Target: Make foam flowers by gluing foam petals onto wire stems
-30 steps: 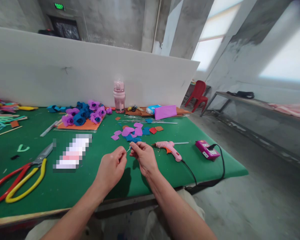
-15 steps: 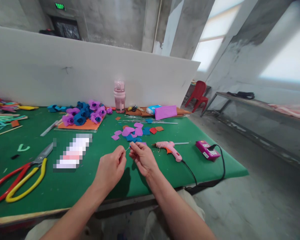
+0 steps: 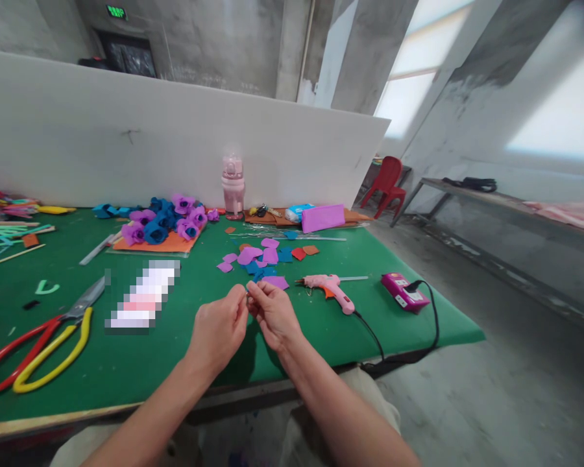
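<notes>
My left hand (image 3: 219, 329) and my right hand (image 3: 272, 312) meet above the green table (image 3: 175, 350), fingertips pinched together on a thin short wire (image 3: 247, 295) that barely shows between them. Just beyond my right fingers lies a purple paper petal (image 3: 276, 282). More purple, blue and orange cut pieces (image 3: 260, 254) are scattered a little farther back. A pink hot glue gun (image 3: 331, 289) lies to the right of my right hand, its black cord running off the table edge.
Red and yellow handled shears (image 3: 34, 350) lie at the left front. A pile of purple and blue paper flowers (image 3: 163, 220) sits on an orange sheet, a pink bottle (image 3: 232, 185) behind. A magenta power box (image 3: 403, 292) is at the right. A white board backs the table.
Both hands have closed together, the gap between the fingertips gone, and my right hand has drawn slightly left and toward me, uncovering the purple petal behind it.
</notes>
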A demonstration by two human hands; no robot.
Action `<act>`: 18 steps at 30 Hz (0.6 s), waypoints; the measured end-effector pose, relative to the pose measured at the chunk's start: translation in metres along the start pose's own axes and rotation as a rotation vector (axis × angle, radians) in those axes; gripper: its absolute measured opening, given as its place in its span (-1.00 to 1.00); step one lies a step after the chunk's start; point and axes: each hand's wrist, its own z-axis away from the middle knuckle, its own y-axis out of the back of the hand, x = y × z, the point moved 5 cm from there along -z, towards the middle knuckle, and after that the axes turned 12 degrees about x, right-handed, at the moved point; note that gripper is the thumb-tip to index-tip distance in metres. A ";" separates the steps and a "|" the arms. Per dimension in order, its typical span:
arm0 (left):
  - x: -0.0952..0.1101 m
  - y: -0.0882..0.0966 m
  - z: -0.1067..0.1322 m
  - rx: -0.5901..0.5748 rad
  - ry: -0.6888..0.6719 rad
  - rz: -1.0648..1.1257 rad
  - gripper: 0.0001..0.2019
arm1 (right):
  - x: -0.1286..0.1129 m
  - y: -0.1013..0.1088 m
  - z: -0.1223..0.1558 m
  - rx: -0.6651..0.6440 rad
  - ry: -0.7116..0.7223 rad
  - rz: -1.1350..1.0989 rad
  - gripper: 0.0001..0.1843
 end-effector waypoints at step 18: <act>-0.007 -0.002 -0.002 0.092 0.056 0.163 -0.82 | -0.002 0.000 -0.002 0.006 0.158 0.087 -0.72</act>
